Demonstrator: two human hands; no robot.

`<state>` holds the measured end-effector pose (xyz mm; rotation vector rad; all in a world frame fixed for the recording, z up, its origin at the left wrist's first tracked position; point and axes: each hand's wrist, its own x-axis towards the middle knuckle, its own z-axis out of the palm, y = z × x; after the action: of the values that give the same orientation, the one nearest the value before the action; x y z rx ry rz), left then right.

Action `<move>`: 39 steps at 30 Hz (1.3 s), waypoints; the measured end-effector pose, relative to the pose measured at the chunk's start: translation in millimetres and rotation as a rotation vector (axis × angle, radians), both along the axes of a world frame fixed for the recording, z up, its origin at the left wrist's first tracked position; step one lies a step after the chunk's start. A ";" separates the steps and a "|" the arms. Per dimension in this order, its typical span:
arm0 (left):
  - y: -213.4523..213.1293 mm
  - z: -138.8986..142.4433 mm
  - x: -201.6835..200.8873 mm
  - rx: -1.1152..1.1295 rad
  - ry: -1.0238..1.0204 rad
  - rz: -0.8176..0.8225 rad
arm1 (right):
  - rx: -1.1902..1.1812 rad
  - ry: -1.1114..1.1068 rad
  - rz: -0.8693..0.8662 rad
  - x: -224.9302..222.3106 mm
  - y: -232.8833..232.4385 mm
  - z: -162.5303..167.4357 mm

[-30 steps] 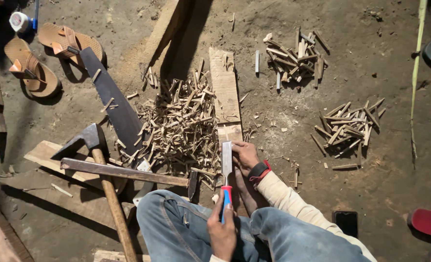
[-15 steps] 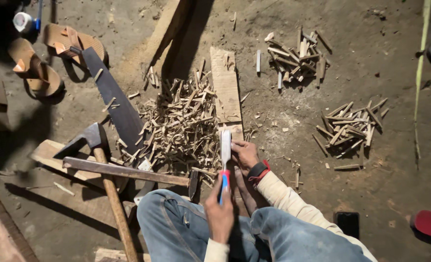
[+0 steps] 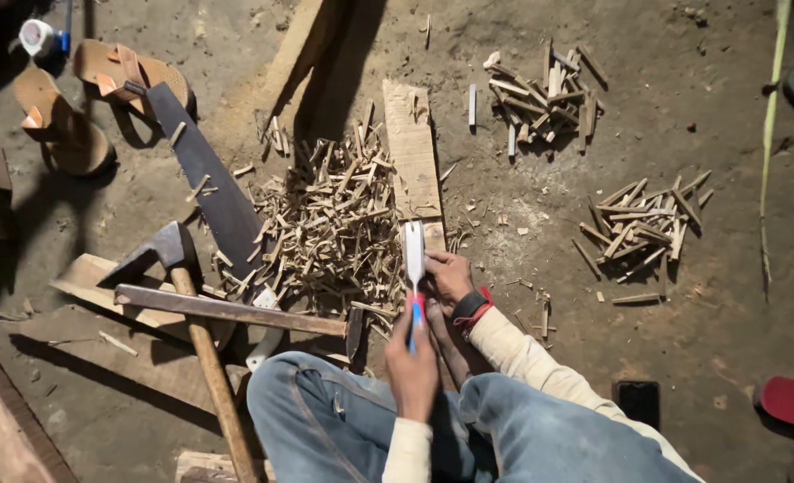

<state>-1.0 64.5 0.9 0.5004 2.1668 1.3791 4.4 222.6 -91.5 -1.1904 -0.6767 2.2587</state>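
Fingers of the left hand wrap the red-and-blue handle of a pale-bladed knife, blade pointing away over the dirt floor.

Right hand, a red-banded watch at its wrist, closes beside the blade; what it pinches I cannot tell. Just beyond lie a flat wooden board and a heap of wood slivers; a wooden-handled axe lies at left.

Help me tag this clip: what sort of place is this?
Probably an informal woodworking spot on a bare dirt floor: a heap of wood splints, a saw and an axe lie around the seated person.
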 end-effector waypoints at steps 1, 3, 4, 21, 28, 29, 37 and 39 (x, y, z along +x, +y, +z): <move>1.6 -0.5 -3.3 0.006 -0.014 0.010 | 0.044 -0.006 -0.009 -1.7 -1.1 0.7; 6.5 -1.3 -11.3 0.035 -0.047 0.043 | 0.149 -0.020 -0.012 -4.0 0.5 9.1; 1.9 -0.5 -16.5 0.035 -0.062 0.027 | 0.113 -0.048 0.017 -2.8 -2.7 14.2; -39.9 -128.7 -3.3 0.100 -0.058 -0.194 | 0.051 -0.182 -0.670 220.6 50.1 40.3; -40.6 -137.5 -5.1 0.013 -0.038 -0.190 | 0.233 -0.283 -0.567 186.1 103.5 31.7; -40.8 -138.3 -4.8 -0.003 -0.043 -0.178 | 0.308 -0.321 -0.538 175.0 125.1 32.2; -33.5 -158.9 -6.8 0.106 -0.004 -0.144 | 1.200 -1.026 -0.347 110.8 267.5 48.7; -30.5 -163.0 -8.9 0.182 0.034 -0.140 | 1.151 -1.136 -0.350 113.9 285.5 47.3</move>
<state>-9.9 34.1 -162.1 0.7341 1.9999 1.5070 118.3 508.1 -44.1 -1.5881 -1.6472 0.4418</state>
